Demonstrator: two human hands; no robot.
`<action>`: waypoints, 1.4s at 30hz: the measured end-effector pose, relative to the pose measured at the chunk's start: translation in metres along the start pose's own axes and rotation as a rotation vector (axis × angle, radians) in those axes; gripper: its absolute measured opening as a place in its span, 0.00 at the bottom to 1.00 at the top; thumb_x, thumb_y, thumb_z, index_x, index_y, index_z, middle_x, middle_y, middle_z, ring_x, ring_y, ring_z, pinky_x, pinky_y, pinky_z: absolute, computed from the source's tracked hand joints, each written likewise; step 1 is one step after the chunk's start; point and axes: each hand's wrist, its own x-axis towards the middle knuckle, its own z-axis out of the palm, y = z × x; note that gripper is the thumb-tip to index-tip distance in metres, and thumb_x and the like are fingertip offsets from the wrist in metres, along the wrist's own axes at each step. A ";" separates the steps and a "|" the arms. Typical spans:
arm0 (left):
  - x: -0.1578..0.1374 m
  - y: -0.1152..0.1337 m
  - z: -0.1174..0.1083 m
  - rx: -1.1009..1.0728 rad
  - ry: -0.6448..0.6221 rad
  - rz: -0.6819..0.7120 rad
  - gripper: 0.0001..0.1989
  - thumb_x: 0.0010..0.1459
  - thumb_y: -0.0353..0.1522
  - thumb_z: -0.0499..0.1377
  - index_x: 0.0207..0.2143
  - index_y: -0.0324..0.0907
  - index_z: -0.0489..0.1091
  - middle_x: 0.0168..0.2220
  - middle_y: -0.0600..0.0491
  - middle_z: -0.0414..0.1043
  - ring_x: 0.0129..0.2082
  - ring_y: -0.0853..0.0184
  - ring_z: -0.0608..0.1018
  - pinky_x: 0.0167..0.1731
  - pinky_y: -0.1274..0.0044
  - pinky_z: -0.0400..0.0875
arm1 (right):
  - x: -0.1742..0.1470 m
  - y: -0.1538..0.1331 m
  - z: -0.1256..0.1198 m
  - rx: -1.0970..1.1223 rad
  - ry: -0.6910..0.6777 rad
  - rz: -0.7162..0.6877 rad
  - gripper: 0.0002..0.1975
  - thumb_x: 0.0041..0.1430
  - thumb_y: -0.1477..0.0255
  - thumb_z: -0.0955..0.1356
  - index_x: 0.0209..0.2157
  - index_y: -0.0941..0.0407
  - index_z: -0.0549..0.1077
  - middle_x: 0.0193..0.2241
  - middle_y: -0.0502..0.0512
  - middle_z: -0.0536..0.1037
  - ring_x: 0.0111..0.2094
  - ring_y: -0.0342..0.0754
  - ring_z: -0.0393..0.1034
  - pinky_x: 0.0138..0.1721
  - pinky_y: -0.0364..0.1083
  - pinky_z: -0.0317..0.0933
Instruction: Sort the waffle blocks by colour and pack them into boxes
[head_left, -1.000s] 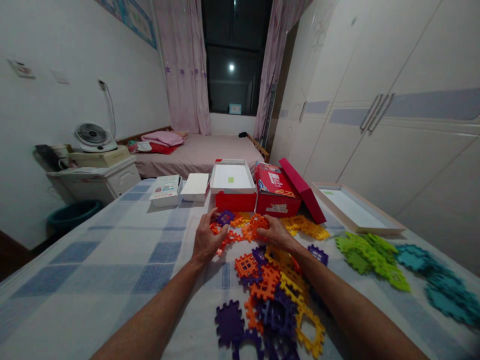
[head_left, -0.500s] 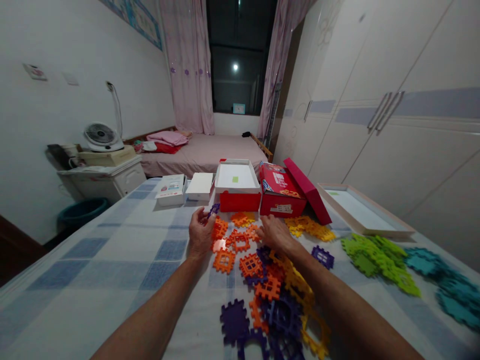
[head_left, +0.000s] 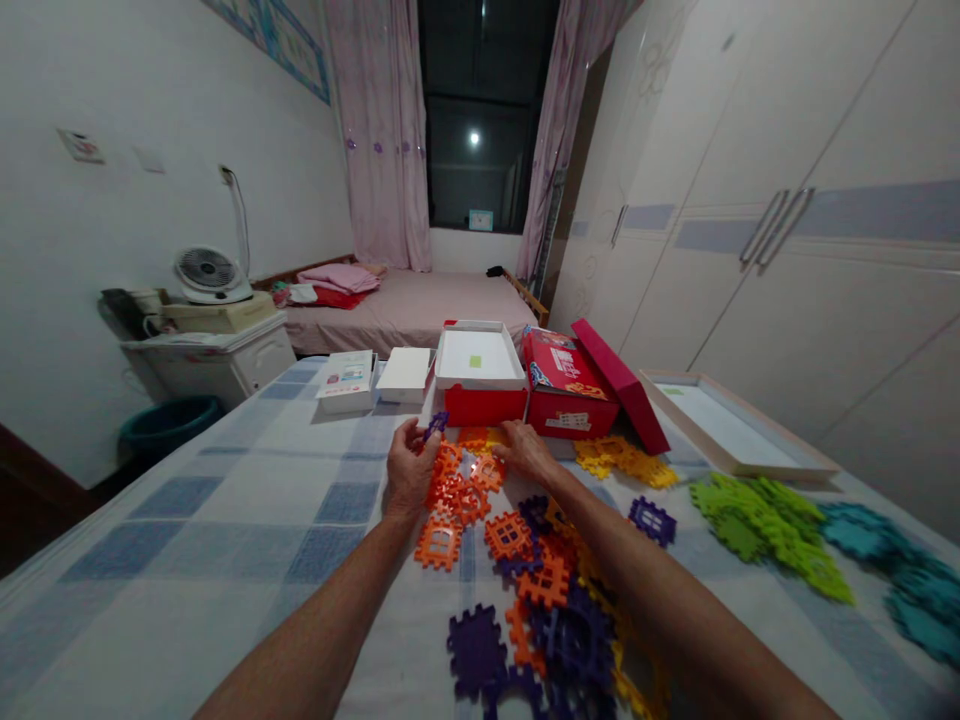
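My left hand (head_left: pixel 410 468) is closed on a small purple interlocking plastic piece (head_left: pixel 436 425), held between thumb and fingers left of the orange pile. My right hand (head_left: pixel 527 450) reaches to the far end of that pile, its fingers bent down at an orange and yellow piece (head_left: pixel 480 438); whether they grip it is hidden. Between the hands lie several orange pieces (head_left: pixel 471 500). Closer to me, an orange window-shaped piece (head_left: pixel 510 535) rests on a mixed heap with purple pieces (head_left: pixel 576 628). A solid purple square piece (head_left: pixel 476 650) lies at its left.
Green pieces (head_left: pixel 765 530), teal pieces (head_left: pixel 892 560) and yellow pieces (head_left: pixel 626 462) lie in groups on the right. Along the back stand a red box with a white tray (head_left: pixel 484 405), a red carton (head_left: pixel 574 410) with a leaning lid (head_left: pixel 622 385), white boxes (head_left: pixel 349 385) and a shallow tray (head_left: pixel 750 465).
My right hand has moved left and slightly away from me, toward the far orange and yellow piece. The orange pieces between my hands have shifted. My left hand keeps the purple piece.
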 end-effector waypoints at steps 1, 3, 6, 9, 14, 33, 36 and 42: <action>0.000 0.000 0.000 0.005 -0.004 0.002 0.25 0.47 0.42 0.62 0.46 0.39 0.66 0.37 0.51 0.71 0.36 0.66 0.77 0.39 0.73 0.73 | 0.002 0.000 0.003 -0.009 -0.003 0.008 0.19 0.57 0.69 0.66 0.50 0.59 0.70 0.49 0.64 0.72 0.51 0.54 0.64 0.50 0.48 0.56; 0.000 0.000 0.001 0.012 -0.012 0.006 0.25 0.47 0.42 0.62 0.46 0.39 0.66 0.37 0.50 0.71 0.37 0.66 0.77 0.39 0.73 0.72 | 0.004 0.001 0.005 -0.024 -0.009 0.033 0.20 0.57 0.66 0.67 0.49 0.60 0.70 0.48 0.66 0.71 0.51 0.56 0.64 0.49 0.49 0.57; 0.000 0.001 0.002 0.005 -0.008 0.016 0.25 0.48 0.41 0.61 0.46 0.38 0.65 0.37 0.50 0.71 0.37 0.66 0.76 0.41 0.72 0.72 | 0.007 0.003 0.003 -0.032 -0.037 0.058 0.24 0.53 0.61 0.70 0.46 0.63 0.72 0.45 0.67 0.72 0.47 0.58 0.67 0.44 0.48 0.59; -0.001 0.002 0.003 -0.002 -0.003 0.017 0.24 0.48 0.41 0.61 0.46 0.39 0.65 0.36 0.50 0.71 0.37 0.66 0.76 0.42 0.70 0.72 | 0.011 0.002 -0.002 -0.024 -0.074 0.026 0.22 0.53 0.62 0.70 0.46 0.62 0.72 0.44 0.64 0.73 0.45 0.54 0.68 0.42 0.45 0.59; -0.001 0.003 0.003 0.011 -0.014 0.012 0.24 0.48 0.41 0.61 0.45 0.38 0.65 0.37 0.50 0.71 0.36 0.66 0.76 0.41 0.71 0.72 | 0.015 -0.013 -0.001 -0.002 -0.118 -0.035 0.14 0.55 0.67 0.68 0.42 0.57 0.73 0.43 0.58 0.75 0.44 0.50 0.68 0.41 0.44 0.57; -0.009 0.002 0.002 0.189 -0.099 0.239 0.25 0.50 0.37 0.61 0.50 0.39 0.65 0.42 0.48 0.70 0.43 0.62 0.76 0.48 0.67 0.70 | -0.023 0.030 -0.025 0.166 0.205 -0.108 0.18 0.52 0.81 0.62 0.45 0.57 0.68 0.43 0.57 0.73 0.45 0.48 0.67 0.50 0.47 0.59; -0.014 0.003 0.004 0.242 -0.157 0.326 0.25 0.52 0.36 0.61 0.52 0.40 0.63 0.44 0.47 0.70 0.44 0.62 0.75 0.49 0.66 0.70 | -0.036 0.072 -0.046 0.138 0.284 0.015 0.17 0.53 0.78 0.62 0.46 0.57 0.68 0.42 0.57 0.74 0.44 0.49 0.68 0.48 0.48 0.60; -0.029 0.014 0.008 0.283 -0.274 0.483 0.22 0.53 0.33 0.60 0.52 0.41 0.63 0.45 0.48 0.69 0.45 0.63 0.75 0.49 0.66 0.71 | -0.059 0.121 -0.067 0.012 0.453 0.202 0.17 0.53 0.77 0.62 0.46 0.60 0.69 0.41 0.64 0.72 0.46 0.57 0.65 0.48 0.54 0.59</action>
